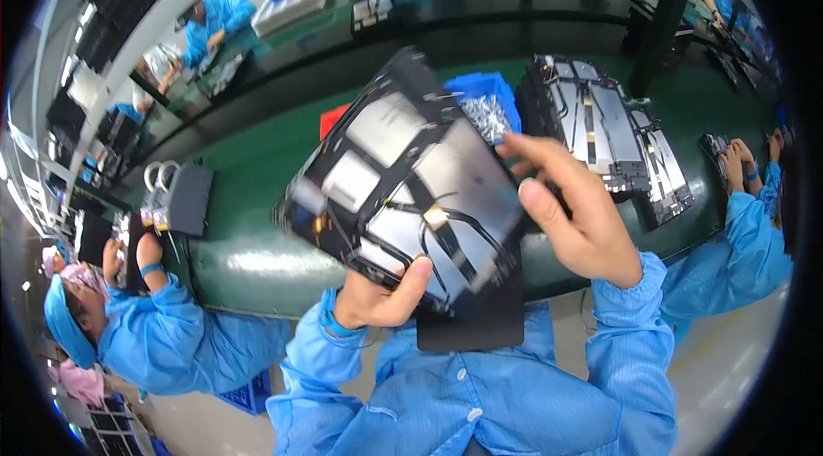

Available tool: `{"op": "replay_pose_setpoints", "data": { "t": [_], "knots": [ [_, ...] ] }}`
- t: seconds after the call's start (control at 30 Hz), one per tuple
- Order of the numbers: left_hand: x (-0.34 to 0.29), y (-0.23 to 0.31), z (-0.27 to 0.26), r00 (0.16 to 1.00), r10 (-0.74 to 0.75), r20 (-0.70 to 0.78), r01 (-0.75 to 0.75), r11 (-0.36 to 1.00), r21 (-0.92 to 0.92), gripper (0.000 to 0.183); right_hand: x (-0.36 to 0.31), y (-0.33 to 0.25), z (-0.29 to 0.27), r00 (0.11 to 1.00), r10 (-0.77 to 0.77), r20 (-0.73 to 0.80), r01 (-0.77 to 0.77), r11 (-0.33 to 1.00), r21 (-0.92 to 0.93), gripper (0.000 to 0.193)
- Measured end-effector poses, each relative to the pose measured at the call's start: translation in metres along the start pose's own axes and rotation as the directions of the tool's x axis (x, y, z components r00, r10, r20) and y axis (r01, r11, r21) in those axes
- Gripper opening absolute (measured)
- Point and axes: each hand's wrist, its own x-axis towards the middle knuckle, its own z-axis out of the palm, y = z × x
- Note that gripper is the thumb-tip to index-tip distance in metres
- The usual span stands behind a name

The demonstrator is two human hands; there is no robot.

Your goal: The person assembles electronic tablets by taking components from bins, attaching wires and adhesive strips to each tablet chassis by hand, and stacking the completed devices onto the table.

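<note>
The flat assembly (463,166), silver plates in a black frame with dark cables across its face, is hanging tilted above the near edge of the surface (257,264). The left hand (386,297) is gripping its lower edge, thumb on the near face. The right hand (583,218) is spreading wide beside the right edge; whether its fingertips are touching, I cannot tell. With one hand seemingly carrying most of the weight, careful handling is probably calling for a second hold on the opposite frame edge, pressure staying off cables and plates. Below, a flat black piece (471,323) is jutting past the surface edge. Behind, a blue bin (473,84) is holding small metal parts, so swinging corners are risking a knock. Similar assemblies (600,122) are lying to the right.
</note>
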Motion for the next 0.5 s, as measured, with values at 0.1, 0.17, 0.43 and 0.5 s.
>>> {"op": "replay_pose_setpoints", "data": {
  "t": [0.1, 0.17, 0.43, 0.5],
  "knots": [
    [-0.007, 0.016, -0.004, 0.738, -0.633, 0.232, 0.659, 0.602, -0.452, 0.032, -0.036, 0.015, 0.020, 0.977, 0.210, 0.043, -0.214, 0.954, 0.208, 0.046],
    [-0.002, 0.000, -0.008, 0.528, -0.708, 0.469, 0.833, 0.327, -0.445, 0.047, -0.064, 0.022, 0.029, 0.886, 0.463, 0.022, -0.429, 0.802, 0.415, 0.047],
    [-0.058, -0.019, 0.023, 0.739, -0.673, -0.009, 0.672, 0.738, 0.061, 0.061, -0.120, 0.039, 0.072, 0.812, 0.569, -0.128, -0.548, 0.820, 0.168, 0.044],
    [-0.063, -0.019, 0.024, 0.777, -0.628, -0.034, 0.624, 0.764, 0.162, 0.059, -0.125, 0.039, 0.078, 0.826, 0.538, -0.171, -0.527, 0.843, 0.109, 0.043]
  ]
}}
